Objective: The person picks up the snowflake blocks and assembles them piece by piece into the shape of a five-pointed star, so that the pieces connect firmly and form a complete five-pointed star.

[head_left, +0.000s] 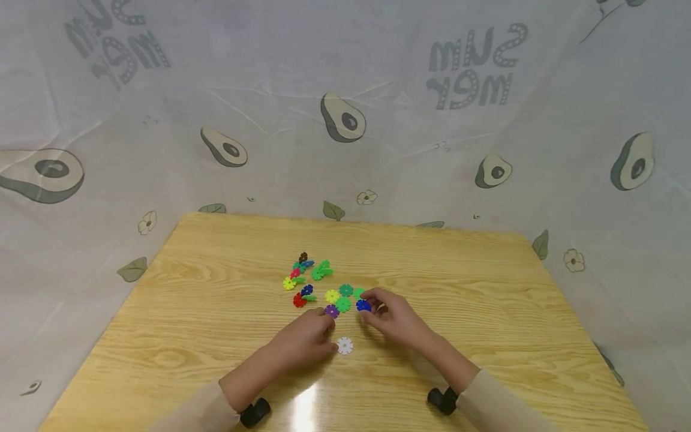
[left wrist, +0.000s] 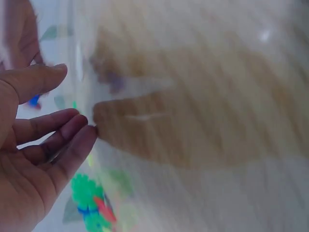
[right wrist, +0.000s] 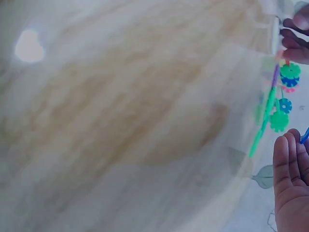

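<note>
Between thumb and fingers, my right hand (head_left: 396, 318) pinches a blue notched plastic snowflake disc (head_left: 363, 306) above the wooden table. Its edge shows as a blue piece (right wrist: 305, 136) at the fingertips in the right wrist view. On the left, my left hand (head_left: 306, 339) rests low over the table with its thumb apart from the fingers. Its fingertips are at a purple disc (head_left: 332, 311), and the thumb tip is close to a white disc (head_left: 345, 345). Nothing shows between thumb and fingers of the left hand (left wrist: 43, 159) in the left wrist view.
Yellow (head_left: 332, 296), green (head_left: 343, 305) and teal (head_left: 346, 290) discs lie flat between the hands. Joined discs stand behind: a red and blue cluster (head_left: 300, 299), a green cluster (head_left: 321, 272) and a longer multicoloured one (head_left: 295, 273). A printed curtain (head_left: 281, 168) borders the table (head_left: 459, 264).
</note>
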A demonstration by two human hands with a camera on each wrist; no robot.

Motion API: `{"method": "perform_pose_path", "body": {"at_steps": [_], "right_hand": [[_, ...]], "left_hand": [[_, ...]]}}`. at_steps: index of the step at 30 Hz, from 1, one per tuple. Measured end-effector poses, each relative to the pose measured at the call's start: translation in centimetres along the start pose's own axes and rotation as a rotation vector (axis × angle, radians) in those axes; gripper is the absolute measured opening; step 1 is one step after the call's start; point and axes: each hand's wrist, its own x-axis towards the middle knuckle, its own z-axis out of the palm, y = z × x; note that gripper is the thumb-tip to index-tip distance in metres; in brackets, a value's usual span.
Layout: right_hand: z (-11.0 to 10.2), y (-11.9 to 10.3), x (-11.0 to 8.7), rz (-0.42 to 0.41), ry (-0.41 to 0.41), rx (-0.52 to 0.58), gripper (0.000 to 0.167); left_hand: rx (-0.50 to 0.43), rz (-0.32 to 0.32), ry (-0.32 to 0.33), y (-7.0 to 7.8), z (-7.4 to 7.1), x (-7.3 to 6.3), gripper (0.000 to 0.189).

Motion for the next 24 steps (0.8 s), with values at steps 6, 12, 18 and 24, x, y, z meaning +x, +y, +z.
{"method": "perform_pose_path", "body": {"at_steps": [6,12,18,24], "right_hand": [[-0.5,-0.6,-0.1,-0.002,0.007,0.012,0.027],[-0.8,-0.9,-0.3,0.006,0.012,0.008,0.028],[-0.8,-0.7,-0.5,-0.009,0.034,0.009,0.026],[-1.4,-1.1,-0.3,-0.001,0.083,0.006,0.023]], "left_hand": [[0.211,0.093,0.048,1.1,1.3,0.4,0.025],[0.256,0.125,0.035,1.6,1.7,0.9,0.02],[0.181,0.097,0.031,1.6,1.7,1.2,0.021],[0.018,0.065,0.05,1.0,1.0,1.7,0.019]]}}
